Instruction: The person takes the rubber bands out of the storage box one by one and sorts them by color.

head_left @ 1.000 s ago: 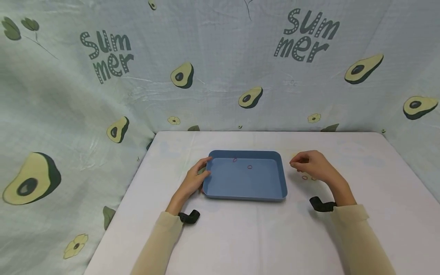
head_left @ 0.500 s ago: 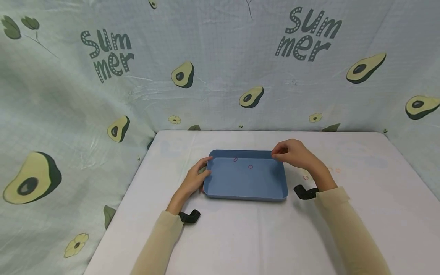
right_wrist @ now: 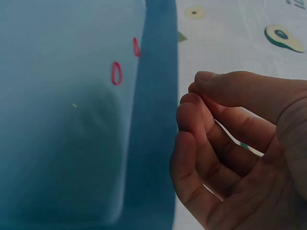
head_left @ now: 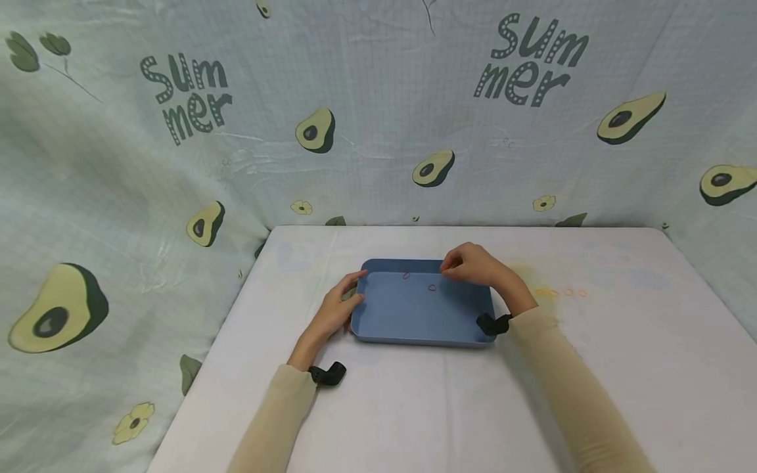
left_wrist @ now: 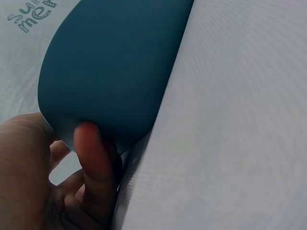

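Note:
A shallow blue tray point(head_left: 408, 336) lies on the table. At its left end my left hand point(head_left: 332, 310) grips the rim, thumb point(left_wrist: 88, 143) against the tray wall and the other fingers partly hidden around the corner. Two small red rubber bands, one nearer the far wall point(head_left: 406, 276) and another point(head_left: 432, 287) closer to the middle, lie inside the tray. My right hand point(head_left: 470, 264) is over the tray's far right part with thumb and fingertips pinched together. A trace of red shows at those fingertips in the head view, seemingly another rubber band, mostly hidden.
To the right of the tray, a short row of yellow and orange rubber bands point(head_left: 554, 293) lies on the white table point(head_left: 378, 407). My right sleeve point(head_left: 568, 381) crosses just in front of it. A printed cloth point(head_left: 367, 190) hangs behind the table.
My right hand has travelled left from beside the tray to over its far right part, fingers still pinched. The left hand and the tray have stayed in place.

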A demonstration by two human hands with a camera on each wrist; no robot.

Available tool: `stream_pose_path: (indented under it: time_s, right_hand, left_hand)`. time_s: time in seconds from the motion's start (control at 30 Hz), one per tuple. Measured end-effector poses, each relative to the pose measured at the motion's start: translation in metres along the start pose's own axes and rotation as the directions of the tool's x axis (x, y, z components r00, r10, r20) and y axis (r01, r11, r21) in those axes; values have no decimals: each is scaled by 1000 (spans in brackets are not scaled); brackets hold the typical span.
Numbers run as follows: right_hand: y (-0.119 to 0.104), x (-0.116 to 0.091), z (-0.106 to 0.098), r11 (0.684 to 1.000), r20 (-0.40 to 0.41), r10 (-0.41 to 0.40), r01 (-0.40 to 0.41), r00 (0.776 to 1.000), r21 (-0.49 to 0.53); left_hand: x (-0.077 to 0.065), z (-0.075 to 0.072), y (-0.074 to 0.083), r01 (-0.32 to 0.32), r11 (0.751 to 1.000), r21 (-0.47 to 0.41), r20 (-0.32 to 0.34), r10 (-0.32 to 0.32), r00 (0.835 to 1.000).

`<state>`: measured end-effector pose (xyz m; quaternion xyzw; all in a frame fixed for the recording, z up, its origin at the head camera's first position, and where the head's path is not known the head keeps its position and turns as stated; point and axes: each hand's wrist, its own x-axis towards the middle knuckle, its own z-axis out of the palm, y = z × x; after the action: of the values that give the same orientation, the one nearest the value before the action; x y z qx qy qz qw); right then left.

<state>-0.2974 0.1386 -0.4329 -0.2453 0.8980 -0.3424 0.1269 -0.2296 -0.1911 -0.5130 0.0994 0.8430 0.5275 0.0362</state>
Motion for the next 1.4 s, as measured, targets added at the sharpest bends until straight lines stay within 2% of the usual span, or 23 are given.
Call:
stream_pose_path:
  time_s: [0.3, 0.53, 0.93, 1.4]
  right_hand:
    - [9, 11, 17, 998, 46, 11, -14, 999, 56]
    - [16, 13, 26, 999, 57, 42, -43, 997, 28]
    - [20, 15, 34, 993, 29, 106, -107, 994, 46]
    - [21, 16, 39, 992, -14, 116, -115, 993, 53]
  left_hand:
    - [1, 1, 2, 24, 1000, -4, -14, -24, 1000]
    - [0, 1, 1, 17, 1000, 7, -6, -17, 1000]
    - [0, 0, -1, 23, 1000, -5, -11, -23, 1000]
    - [0, -1, -3, 11, 1000, -14, -4, -11, 1000]
